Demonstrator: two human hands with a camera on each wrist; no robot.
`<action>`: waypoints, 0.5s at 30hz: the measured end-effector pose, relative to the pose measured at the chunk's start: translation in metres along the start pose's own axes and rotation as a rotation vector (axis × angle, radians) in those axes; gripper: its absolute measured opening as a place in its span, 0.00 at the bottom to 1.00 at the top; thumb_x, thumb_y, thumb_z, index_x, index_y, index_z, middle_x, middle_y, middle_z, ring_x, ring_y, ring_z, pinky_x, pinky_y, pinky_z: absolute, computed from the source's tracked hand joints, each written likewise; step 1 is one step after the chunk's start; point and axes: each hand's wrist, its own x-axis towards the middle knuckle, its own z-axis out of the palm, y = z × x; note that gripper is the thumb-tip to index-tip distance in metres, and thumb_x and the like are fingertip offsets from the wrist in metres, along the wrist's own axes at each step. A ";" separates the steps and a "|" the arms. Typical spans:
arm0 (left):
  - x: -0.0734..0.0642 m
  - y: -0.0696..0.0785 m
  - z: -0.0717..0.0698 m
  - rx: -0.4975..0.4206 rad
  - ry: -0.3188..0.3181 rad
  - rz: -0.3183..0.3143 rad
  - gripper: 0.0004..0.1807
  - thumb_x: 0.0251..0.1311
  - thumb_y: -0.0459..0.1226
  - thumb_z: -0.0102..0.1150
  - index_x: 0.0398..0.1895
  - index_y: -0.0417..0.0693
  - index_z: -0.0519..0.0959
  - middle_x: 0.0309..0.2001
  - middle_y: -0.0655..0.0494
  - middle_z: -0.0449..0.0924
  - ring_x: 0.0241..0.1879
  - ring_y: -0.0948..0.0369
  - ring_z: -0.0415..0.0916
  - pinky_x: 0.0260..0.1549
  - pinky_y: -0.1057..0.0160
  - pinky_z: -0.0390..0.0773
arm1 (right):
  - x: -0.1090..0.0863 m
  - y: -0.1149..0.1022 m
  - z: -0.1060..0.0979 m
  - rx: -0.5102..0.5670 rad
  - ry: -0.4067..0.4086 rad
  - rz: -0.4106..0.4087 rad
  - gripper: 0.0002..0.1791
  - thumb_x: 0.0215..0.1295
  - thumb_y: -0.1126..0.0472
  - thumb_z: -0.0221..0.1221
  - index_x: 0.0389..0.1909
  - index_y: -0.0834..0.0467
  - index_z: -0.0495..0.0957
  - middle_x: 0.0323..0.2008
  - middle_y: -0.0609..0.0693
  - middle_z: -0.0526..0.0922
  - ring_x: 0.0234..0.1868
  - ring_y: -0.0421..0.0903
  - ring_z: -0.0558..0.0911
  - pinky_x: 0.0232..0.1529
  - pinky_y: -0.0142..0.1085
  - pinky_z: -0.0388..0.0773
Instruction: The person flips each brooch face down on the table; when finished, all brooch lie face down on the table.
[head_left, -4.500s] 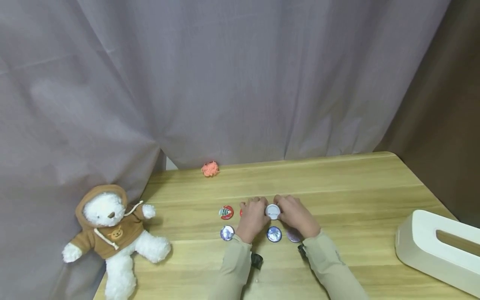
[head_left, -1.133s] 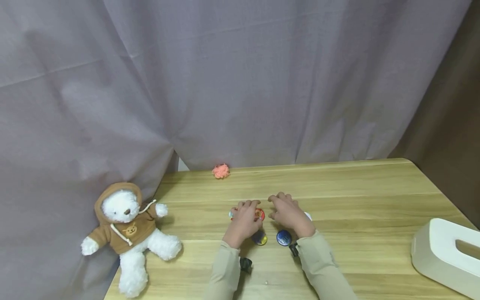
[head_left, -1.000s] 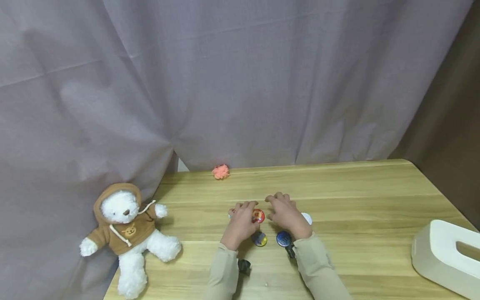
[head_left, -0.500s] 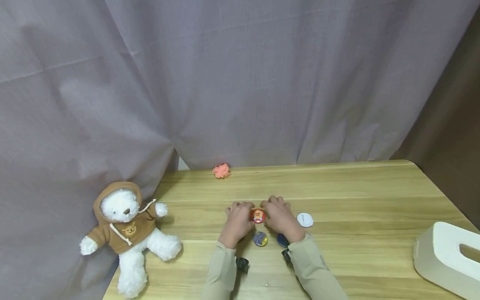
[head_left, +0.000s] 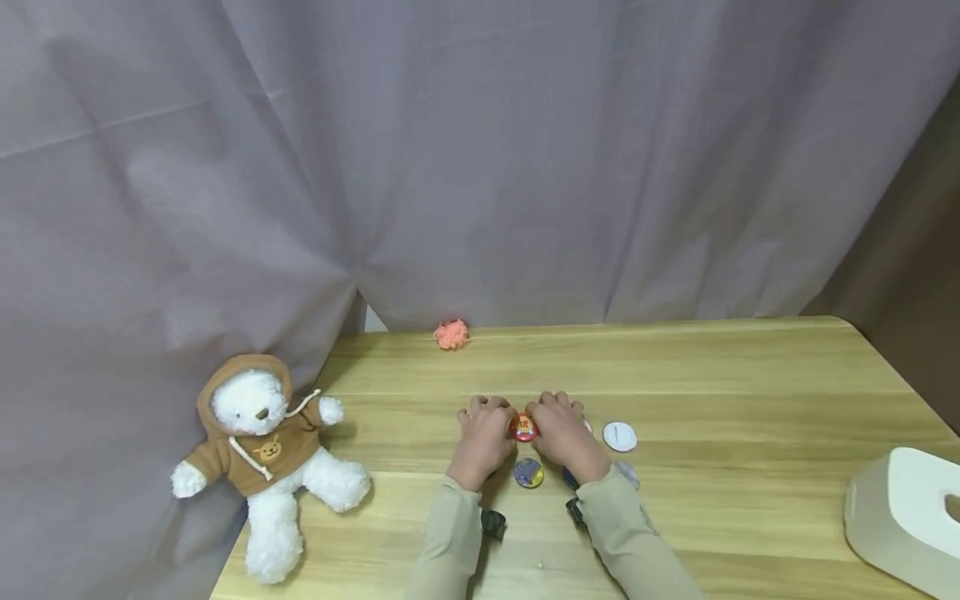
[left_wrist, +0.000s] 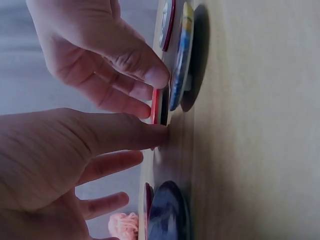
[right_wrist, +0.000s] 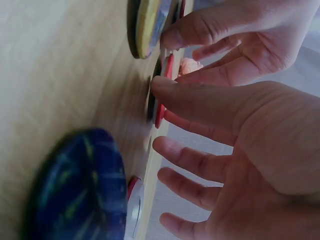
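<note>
A red button badge [head_left: 524, 427] with a yellowish centre is between my two hands on the wooden table. My left hand [head_left: 483, 437] pinches its left edge with thumb and finger, and my right hand [head_left: 566, 437] does so at the right edge. Both wrist views show the badge's red rim [left_wrist: 155, 105] edge-on between the thumbs and fingers. Just nearer lies a purple and yellow badge [head_left: 528, 472]. A dark blue badge [right_wrist: 85, 190] sits beneath my right wrist, largely covered in the head view. Further right are a face-down white-backed badge [head_left: 619, 436] and a pale lilac one [head_left: 627, 475].
A white teddy bear [head_left: 258, 450] in a brown hoodie leans at the table's left side. Pink yarn [head_left: 452, 334] lies by the back edge, before a grey curtain [head_left: 480, 167]. A white tissue box [head_left: 900, 508] stands at the right.
The white-backed badge, between both hands in the oldest frame, now lies to their right. My right hand has moved left to the red badge, and both hands have closed in on its edges.
</note>
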 end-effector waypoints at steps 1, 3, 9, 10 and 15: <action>0.000 0.001 0.001 0.004 0.003 0.006 0.14 0.43 0.28 0.71 0.37 0.48 0.87 0.53 0.50 0.82 0.57 0.41 0.70 0.49 0.32 0.66 | 0.000 0.000 0.000 0.000 0.000 -0.002 0.13 0.50 0.70 0.70 0.38 0.61 0.81 0.35 0.56 0.77 0.41 0.58 0.73 0.44 0.57 0.68; 0.000 0.002 0.002 0.000 0.006 0.015 0.13 0.42 0.28 0.71 0.34 0.48 0.87 0.50 0.52 0.84 0.55 0.42 0.72 0.48 0.32 0.66 | -0.001 0.000 0.000 -0.005 0.000 -0.008 0.11 0.50 0.72 0.69 0.34 0.61 0.80 0.33 0.55 0.77 0.40 0.58 0.74 0.43 0.57 0.69; 0.000 0.004 0.005 0.010 0.041 0.039 0.10 0.42 0.28 0.72 0.28 0.50 0.86 0.41 0.56 0.86 0.48 0.45 0.75 0.45 0.36 0.67 | -0.003 0.001 0.002 -0.016 0.055 -0.041 0.12 0.45 0.75 0.68 0.26 0.58 0.76 0.26 0.51 0.75 0.35 0.55 0.73 0.38 0.56 0.70; 0.000 0.004 0.005 0.014 0.045 0.038 0.10 0.42 0.28 0.72 0.28 0.50 0.86 0.39 0.56 0.86 0.47 0.46 0.75 0.45 0.36 0.67 | -0.002 0.001 0.002 -0.014 0.065 -0.049 0.13 0.44 0.76 0.67 0.24 0.58 0.75 0.25 0.51 0.74 0.34 0.55 0.73 0.37 0.55 0.70; 0.000 0.002 0.003 0.019 0.045 0.033 0.10 0.43 0.29 0.75 0.27 0.51 0.85 0.33 0.58 0.84 0.42 0.49 0.75 0.46 0.35 0.67 | 0.002 0.000 0.000 0.001 0.046 -0.044 0.13 0.45 0.77 0.66 0.23 0.58 0.75 0.24 0.51 0.75 0.33 0.56 0.74 0.37 0.54 0.69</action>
